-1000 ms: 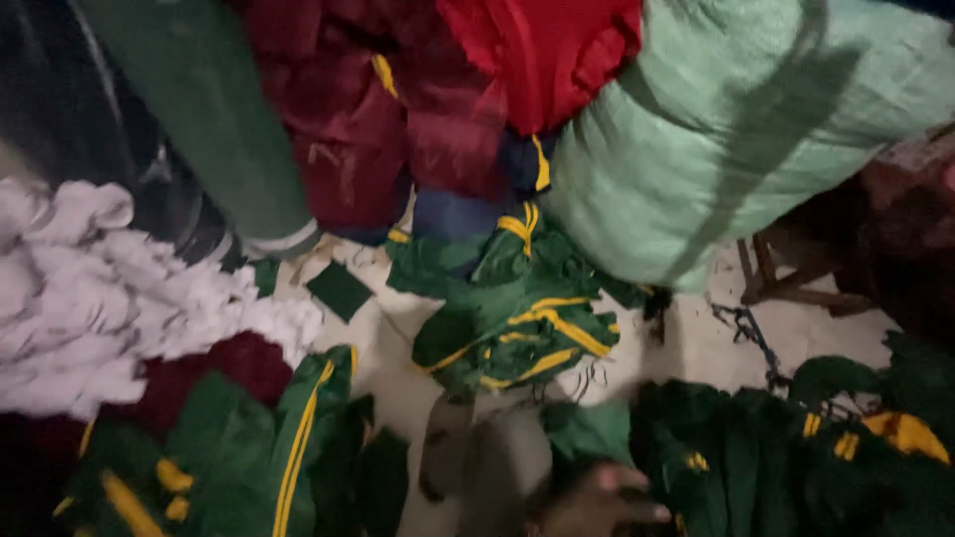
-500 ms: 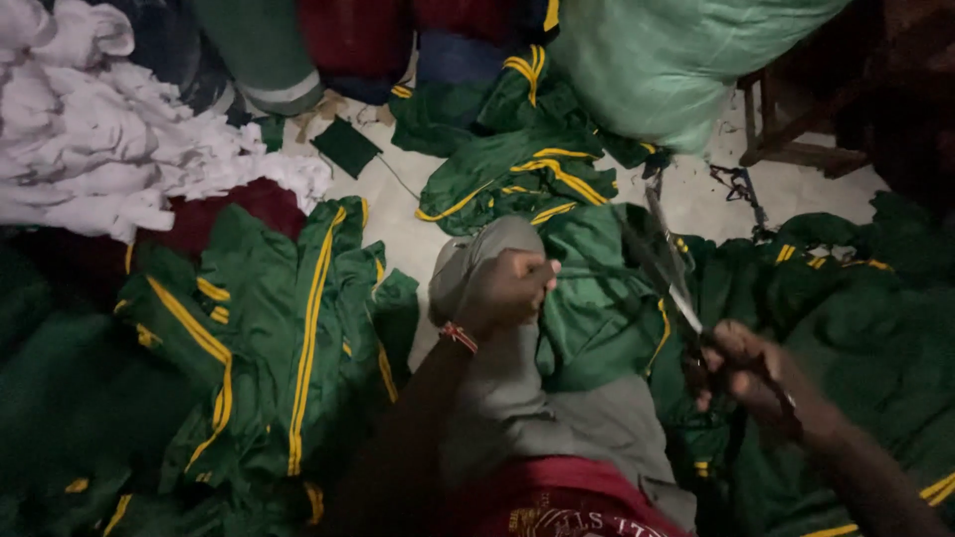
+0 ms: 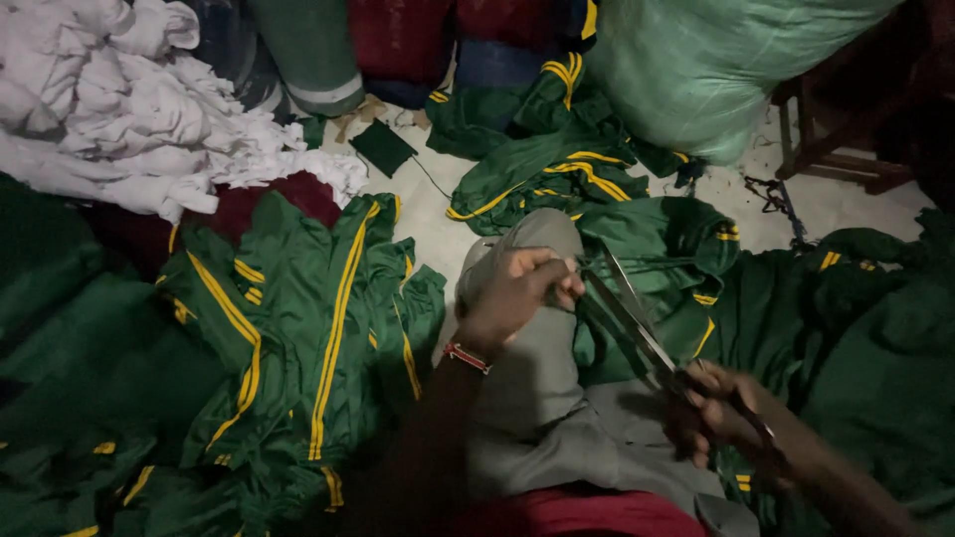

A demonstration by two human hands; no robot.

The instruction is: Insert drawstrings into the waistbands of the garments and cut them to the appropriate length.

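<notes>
My left hand [image 3: 519, 291] rests on my raised knee in grey trousers [image 3: 527, 398] and pinches thin dark strands running off a green garment with yellow stripes [image 3: 662, 264] that lies over my leg. My right hand [image 3: 726, 413] grips the handles of metal scissors [image 3: 632, 318], whose open blades point up toward the strands near my left fingers. A red and white band sits on my left wrist [image 3: 466, 357].
A heap of green garments with yellow stripes [image 3: 288, 338] lies left of my knee, more green cloth [image 3: 856, 328] at right. White fabric [image 3: 129, 109] is piled upper left, a pale green sack [image 3: 716, 70] upper right, beside a wooden stool leg [image 3: 846, 164].
The camera tilted down, bringing my knee and both hands into view. My right hand brought the scissors up to the strands held by my left hand.
</notes>
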